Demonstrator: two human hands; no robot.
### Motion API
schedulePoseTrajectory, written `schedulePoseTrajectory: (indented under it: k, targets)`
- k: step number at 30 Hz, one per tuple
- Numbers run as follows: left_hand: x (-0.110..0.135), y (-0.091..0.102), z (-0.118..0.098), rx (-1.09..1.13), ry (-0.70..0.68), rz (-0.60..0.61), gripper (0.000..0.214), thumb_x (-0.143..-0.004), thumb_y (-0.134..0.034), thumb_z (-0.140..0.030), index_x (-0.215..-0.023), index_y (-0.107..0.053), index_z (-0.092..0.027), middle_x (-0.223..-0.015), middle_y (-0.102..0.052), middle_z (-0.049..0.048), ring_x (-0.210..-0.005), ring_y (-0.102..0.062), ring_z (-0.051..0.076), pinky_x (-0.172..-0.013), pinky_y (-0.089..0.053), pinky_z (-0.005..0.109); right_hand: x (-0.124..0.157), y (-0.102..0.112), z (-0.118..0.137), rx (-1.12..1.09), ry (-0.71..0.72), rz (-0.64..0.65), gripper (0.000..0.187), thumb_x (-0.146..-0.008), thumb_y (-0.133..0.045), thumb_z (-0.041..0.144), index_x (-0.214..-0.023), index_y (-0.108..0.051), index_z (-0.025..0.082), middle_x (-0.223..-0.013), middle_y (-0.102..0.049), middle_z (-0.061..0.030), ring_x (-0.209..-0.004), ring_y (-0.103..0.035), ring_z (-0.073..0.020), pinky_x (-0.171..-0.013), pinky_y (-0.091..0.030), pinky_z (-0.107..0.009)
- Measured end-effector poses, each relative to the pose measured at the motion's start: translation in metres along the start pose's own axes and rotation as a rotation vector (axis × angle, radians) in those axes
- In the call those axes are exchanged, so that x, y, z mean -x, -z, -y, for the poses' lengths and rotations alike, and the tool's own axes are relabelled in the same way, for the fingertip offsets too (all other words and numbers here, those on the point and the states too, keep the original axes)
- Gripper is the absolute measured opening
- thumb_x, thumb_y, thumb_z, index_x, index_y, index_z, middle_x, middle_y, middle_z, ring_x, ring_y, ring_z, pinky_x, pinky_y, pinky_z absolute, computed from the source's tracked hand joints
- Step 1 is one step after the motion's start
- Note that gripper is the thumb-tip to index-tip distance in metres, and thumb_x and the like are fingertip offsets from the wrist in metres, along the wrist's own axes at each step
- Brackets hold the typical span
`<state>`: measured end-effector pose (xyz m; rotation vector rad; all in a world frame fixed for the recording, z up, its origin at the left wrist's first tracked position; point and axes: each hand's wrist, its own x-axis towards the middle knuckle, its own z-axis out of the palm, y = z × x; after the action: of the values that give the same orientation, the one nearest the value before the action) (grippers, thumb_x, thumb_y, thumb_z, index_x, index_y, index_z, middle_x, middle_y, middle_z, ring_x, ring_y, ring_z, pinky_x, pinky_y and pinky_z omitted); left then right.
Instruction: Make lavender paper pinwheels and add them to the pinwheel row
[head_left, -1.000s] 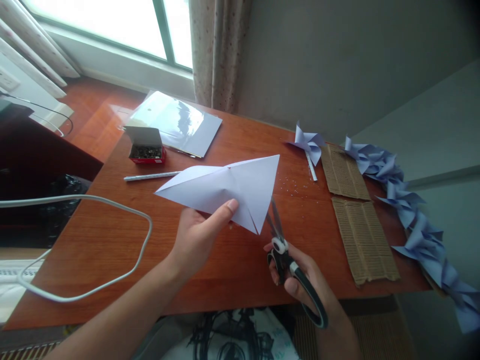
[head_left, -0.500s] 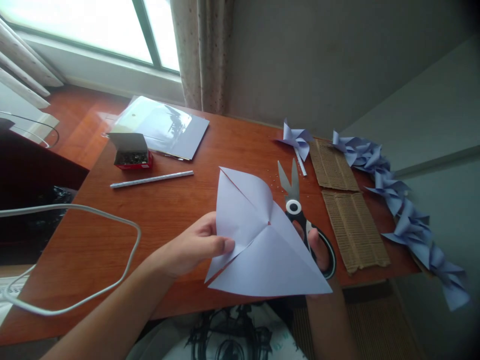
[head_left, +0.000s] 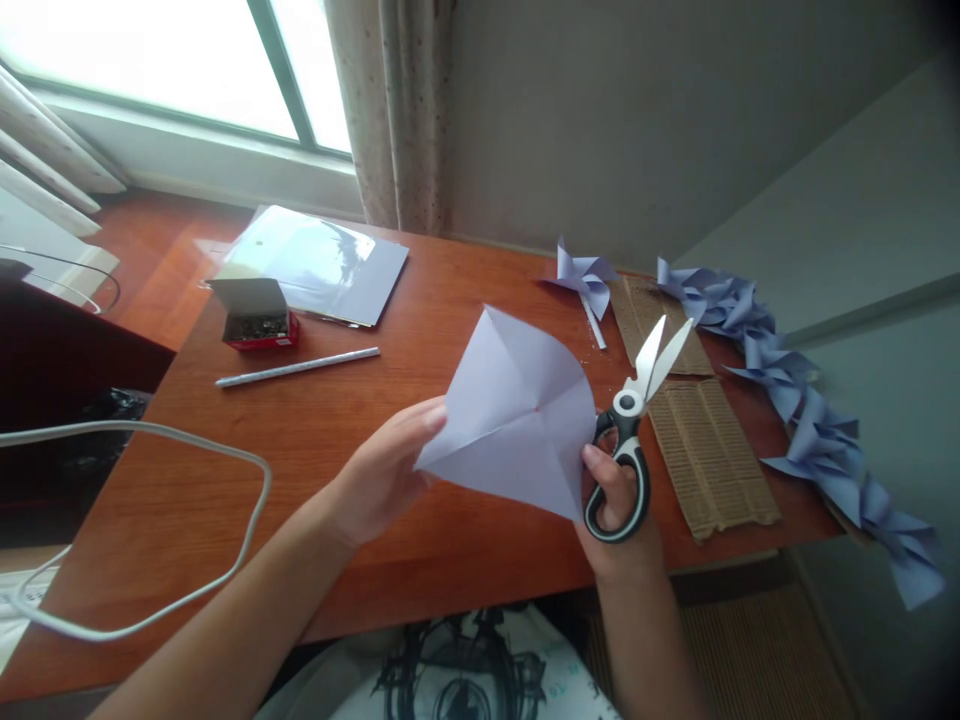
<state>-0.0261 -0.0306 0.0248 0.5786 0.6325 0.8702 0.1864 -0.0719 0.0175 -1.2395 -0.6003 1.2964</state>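
My left hand [head_left: 382, 470] pinches the left edge of a creased pale lilac paper square [head_left: 514, 415], held above the wooden table [head_left: 352, 440]. The paper shows diagonal fold lines meeting at a small mark in its middle. Just right of the paper, my right hand [head_left: 611, 500] grips black-handled scissors [head_left: 634, 420] with fingers through the loops. The white blades are spread apart and point up and to the right, away from the paper.
A red box of small metal pieces [head_left: 255, 315], a plastic folder [head_left: 315, 260] and a thin white stick [head_left: 296, 367] lie at the left. A white cable [head_left: 187, 445] loops at the near left. Two corrugated cardboard pieces [head_left: 701, 450], one pinwheel [head_left: 585, 280] and several lilac pinwheels [head_left: 795, 390] are at the right.
The paper was turned over and swung from flat above the table to facing me. My right hand rose with the scissors, whose blades now point up-right and are spread.
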Motion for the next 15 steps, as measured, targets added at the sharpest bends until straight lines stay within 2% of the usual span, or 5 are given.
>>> schedulePoseTrajectory:
  k: [4, 7, 10, 13, 15]
  targets:
    - [-0.004, 0.003, 0.010, 0.059, -0.122, 0.205, 0.062, -0.083, -0.063, -0.071, -0.108, -0.076, -0.016, -0.097, -0.075, 0.0137, -0.081, -0.068, 0.024, -0.072, -0.055, 0.033, -0.010, -0.012, -0.011, -0.103, 0.141, -0.184, 0.033, -0.078, -0.071, 0.030, -0.109, -0.062, 0.025, -0.097, -0.071, 0.0006, -0.095, -0.068, -0.0187, -0.083, -0.055, -0.031]
    - [-0.006, 0.001, 0.019, -0.053, -0.173, 0.234, 0.053, -0.078, -0.079, -0.057, -0.114, -0.073, -0.018, -0.106, -0.075, 0.0124, -0.087, -0.068, 0.023, -0.074, -0.054, 0.030, -0.013, -0.021, -0.021, -0.082, 0.185, -0.241, 0.028, -0.078, -0.072, 0.032, -0.103, -0.061, 0.023, -0.092, -0.068, 0.0019, -0.088, -0.067, -0.0167, -0.078, -0.053, -0.029]
    - [-0.008, -0.008, 0.023, -0.202, -0.149, 0.040, 0.027, -0.078, -0.084, -0.033, -0.098, -0.076, -0.016, -0.088, -0.076, 0.0064, -0.076, -0.066, 0.017, -0.074, -0.053, 0.027, -0.009, -0.029, -0.029, 0.045, 0.197, -0.228, 0.025, -0.081, -0.071, 0.037, -0.096, -0.060, 0.021, -0.086, -0.064, 0.0013, -0.078, -0.063, -0.0160, -0.073, -0.052, -0.030]
    - [-0.008, -0.016, 0.022, -0.272, -0.140, -0.193, 0.030, -0.074, -0.087, -0.030, -0.097, -0.075, -0.015, -0.082, -0.076, 0.0044, -0.074, -0.066, 0.018, -0.071, -0.053, 0.027, -0.004, -0.034, -0.034, 0.182, 0.210, -0.225, 0.026, -0.082, -0.072, 0.040, -0.093, -0.059, 0.020, -0.081, -0.061, 0.0021, -0.070, -0.058, -0.0142, -0.068, -0.050, -0.029]
    - [-0.008, -0.016, 0.022, -0.306, -0.137, -0.275, 0.031, -0.071, -0.088, -0.031, -0.093, -0.074, -0.014, -0.077, -0.074, 0.0039, -0.070, -0.065, 0.018, -0.063, -0.051, 0.025, -0.003, -0.035, -0.034, 0.234, 0.233, -0.242, 0.029, -0.082, -0.073, 0.039, -0.098, -0.060, 0.020, -0.083, -0.061, 0.0021, -0.070, -0.057, -0.0136, -0.067, -0.049, -0.028]
